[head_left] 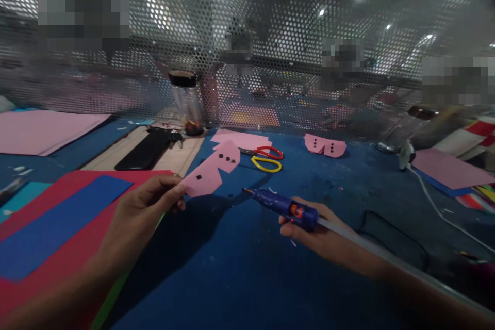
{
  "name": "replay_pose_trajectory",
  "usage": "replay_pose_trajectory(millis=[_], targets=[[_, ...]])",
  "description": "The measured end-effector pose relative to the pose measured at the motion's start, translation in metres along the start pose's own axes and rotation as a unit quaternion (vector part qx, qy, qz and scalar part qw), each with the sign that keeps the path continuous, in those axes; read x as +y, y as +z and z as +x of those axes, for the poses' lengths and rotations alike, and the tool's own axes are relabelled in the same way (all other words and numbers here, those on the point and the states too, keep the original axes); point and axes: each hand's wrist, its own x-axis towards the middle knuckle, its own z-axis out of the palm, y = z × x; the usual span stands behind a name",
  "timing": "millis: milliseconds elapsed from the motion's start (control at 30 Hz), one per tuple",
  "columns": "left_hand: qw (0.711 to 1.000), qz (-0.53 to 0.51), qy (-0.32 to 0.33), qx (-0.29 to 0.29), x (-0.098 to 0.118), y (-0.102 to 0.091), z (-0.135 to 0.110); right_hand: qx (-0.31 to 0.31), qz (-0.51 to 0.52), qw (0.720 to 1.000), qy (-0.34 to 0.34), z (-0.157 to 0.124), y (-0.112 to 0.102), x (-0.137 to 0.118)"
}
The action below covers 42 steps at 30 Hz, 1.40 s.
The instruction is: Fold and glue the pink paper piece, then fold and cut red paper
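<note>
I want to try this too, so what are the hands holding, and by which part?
The left hand pinches a pink paper cutout by its lower-left end. The right hand holds a blue glue gun by its rear part.

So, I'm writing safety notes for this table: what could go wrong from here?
A red light shows on the glue gun, so its nozzle may be hot; it points toward the pink cutout in the left hand and could burn that hand. Glue might drip onto the blue tabletop below the nozzle. The black cable lies near the right hand and might snag.
</note>
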Motion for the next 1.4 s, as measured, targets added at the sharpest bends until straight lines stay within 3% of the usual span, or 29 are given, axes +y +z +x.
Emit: replay_pose_trajectory(millis=[100, 400, 533, 800, 1167, 1400], targets=[[0.999, 0.001, 0.023, -0.029, 0.003, 0.002, -0.005, -0.013, -0.031, 0.998, -0.059, 0.000, 0.002, -0.009], [0.997, -0.017, 0.026, -0.077, 0.010, 0.011, -0.016, 0.076, -0.202, 0.960, -0.177, 0.011, 0.028, 0.002], [0.995, -0.021, 0.034, -0.092, 0.013, 0.011, -0.017, 0.050, -0.256, 0.951, -0.165, 0.011, 0.031, 0.001], [0.994, -0.013, 0.029, -0.104, 0.009, 0.010, -0.018, 0.065, -0.274, 0.941, -0.187, 0.015, 0.037, 0.009], [0.993, -0.019, 0.018, -0.113, 0.009, 0.011, -0.018, 0.068, -0.266, 0.945, -0.177, 0.017, 0.039, 0.007], [0.994, -0.015, 0.017, -0.106, 0.013, 0.012, -0.019, 0.036, -0.258, 0.954, -0.149, 0.011, 0.033, -0.006]])
